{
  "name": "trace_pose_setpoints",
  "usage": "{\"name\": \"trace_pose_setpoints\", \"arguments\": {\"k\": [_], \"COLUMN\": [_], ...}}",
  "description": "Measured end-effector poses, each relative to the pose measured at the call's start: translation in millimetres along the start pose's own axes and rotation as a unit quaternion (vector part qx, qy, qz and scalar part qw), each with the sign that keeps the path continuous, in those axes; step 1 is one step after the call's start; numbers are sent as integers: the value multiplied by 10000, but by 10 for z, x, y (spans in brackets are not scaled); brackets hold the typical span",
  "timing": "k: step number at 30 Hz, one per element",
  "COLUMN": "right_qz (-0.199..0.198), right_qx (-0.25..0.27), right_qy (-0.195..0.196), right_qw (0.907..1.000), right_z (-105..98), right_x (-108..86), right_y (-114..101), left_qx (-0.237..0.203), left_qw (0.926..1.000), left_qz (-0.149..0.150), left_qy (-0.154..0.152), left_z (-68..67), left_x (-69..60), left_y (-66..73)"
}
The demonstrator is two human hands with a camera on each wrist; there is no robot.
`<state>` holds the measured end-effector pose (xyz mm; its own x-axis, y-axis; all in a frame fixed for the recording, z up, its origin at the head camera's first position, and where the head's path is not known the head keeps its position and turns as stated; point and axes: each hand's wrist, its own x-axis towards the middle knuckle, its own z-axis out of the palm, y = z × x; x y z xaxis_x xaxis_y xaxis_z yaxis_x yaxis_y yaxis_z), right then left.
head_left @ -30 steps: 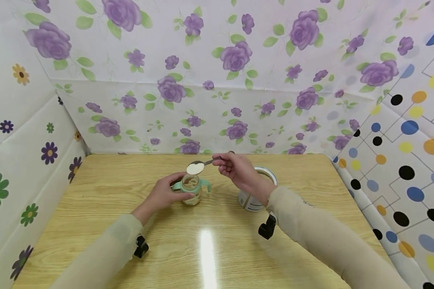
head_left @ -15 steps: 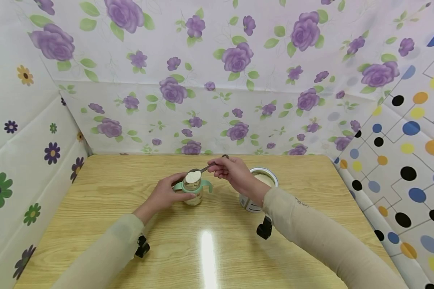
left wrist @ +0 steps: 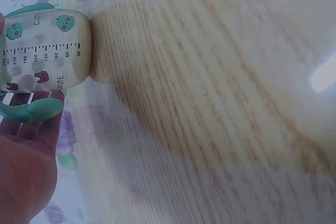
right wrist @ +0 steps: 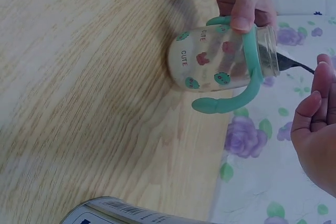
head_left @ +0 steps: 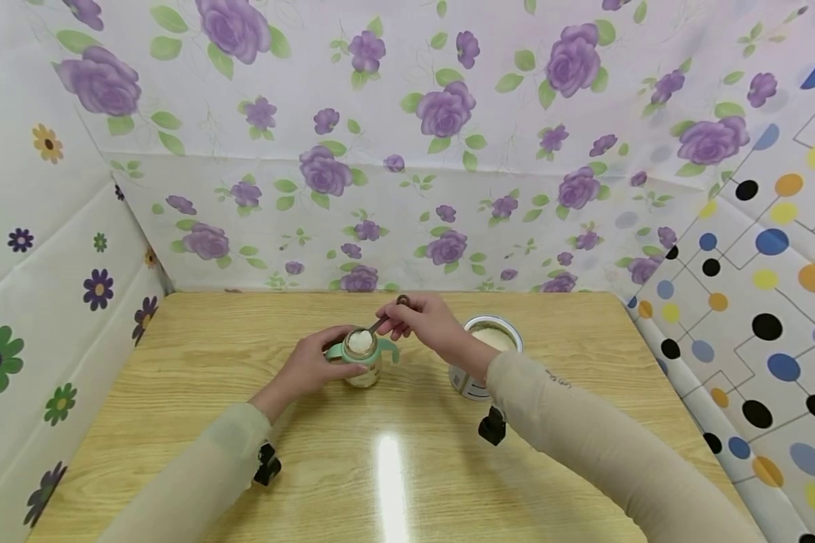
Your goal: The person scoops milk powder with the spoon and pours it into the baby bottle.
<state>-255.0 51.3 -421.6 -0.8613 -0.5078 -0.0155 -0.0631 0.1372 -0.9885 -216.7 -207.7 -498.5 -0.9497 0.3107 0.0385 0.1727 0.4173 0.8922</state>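
A clear baby bottle [head_left: 363, 375] with a green two-handled collar stands upright on the table, its lid off. My left hand [head_left: 303, 364] grips it round the neck from the left; in the right wrist view the thumb lies on the collar of the bottle [right wrist: 210, 59]. My right hand [head_left: 429, 323] pinches the handle of a dark spoon [head_left: 379, 324]. The spoon tilts down, its bowl in the bottle's mouth with white powder [head_left: 361, 341] on it. Printed marks and cartoon figures show on the bottle [left wrist: 47, 51] in the left wrist view.
To the right, partly behind my right wrist, an open can [head_left: 472, 386] of pale powder stands on the wooden table [head_left: 244, 324]. A flowered cloth [head_left: 380, 188] hangs behind the table. Patterned sheets close off both sides.
My right hand has moved left and down, bringing the loaded spoon from above the bottle into its mouth. More of the can now shows. The left hand keeps its grip on the bottle.
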Motion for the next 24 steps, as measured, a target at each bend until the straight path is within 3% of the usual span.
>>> {"name": "trace_pose_setpoints", "arguments": {"k": [5,12,24], "right_qz": [-184,-379,-733], "right_qx": [-453,-687,-1849], "right_qy": [-161,-553,-851], "right_qw": [9987,9954,9763], "right_z": [35,47,8], "right_x": [-15,-71,-123], "right_y": [-18,54,51], "left_qx": [-84,26,83], "left_qw": [9999,10000,9999], "left_qz": [-3,-44,6], "left_qy": [-55,-82,-66], "left_z": [-4,-9,-4], "left_x": [-8,-21,-9], "left_y": [10,32,18]}}
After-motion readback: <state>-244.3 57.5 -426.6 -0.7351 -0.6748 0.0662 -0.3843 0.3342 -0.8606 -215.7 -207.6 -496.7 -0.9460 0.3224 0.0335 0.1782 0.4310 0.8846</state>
